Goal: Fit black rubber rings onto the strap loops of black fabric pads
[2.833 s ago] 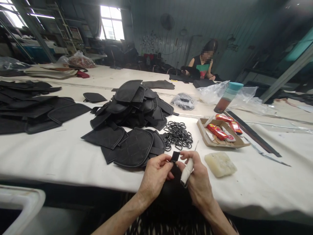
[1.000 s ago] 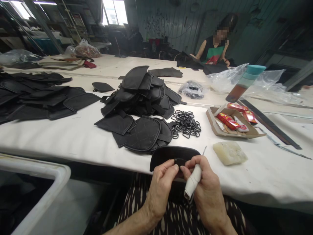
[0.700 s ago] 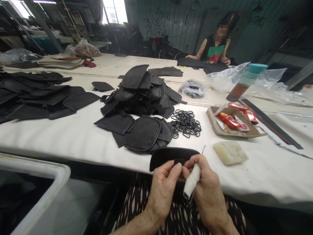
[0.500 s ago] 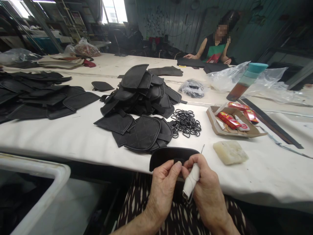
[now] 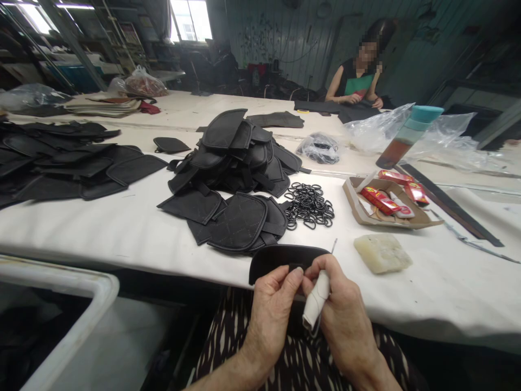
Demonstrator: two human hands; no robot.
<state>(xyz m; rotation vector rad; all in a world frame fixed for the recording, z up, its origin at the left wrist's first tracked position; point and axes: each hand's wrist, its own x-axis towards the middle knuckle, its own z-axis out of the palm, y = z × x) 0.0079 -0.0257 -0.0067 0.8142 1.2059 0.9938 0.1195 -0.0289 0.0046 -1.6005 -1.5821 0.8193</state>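
Note:
At the table's near edge a curved black leather-like piece (image 5: 271, 259) stands half raised, its lower part hidden by my hands. My left hand (image 5: 273, 307) is closed, thumb and fingers pinching a small dark strap on that piece. Close against it, my right hand (image 5: 345, 312) is closed too. It carries an awl (image 5: 316, 301) with a white wrapped handle, whose thin metal tip points up past the knuckles. The right thumb and forefinger meet at the same strap; their exact hold is hidden. Black D-rings (image 5: 311, 205) lie heaped just beyond.
A pile of black sewn pieces (image 5: 238, 217) sits ahead, another pile (image 5: 61, 163) to the left. To the right are a yellowish wax-like block (image 5: 382, 253), a cardboard box (image 5: 366, 216) with red packets, and a bottle (image 5: 411, 136). A co-worker (image 5: 358, 81) sits across the table.
My hands stay nearly still at the strap, with the awl shifted only slightly. Across the table, the co-worker's hands have come together over the dark material.

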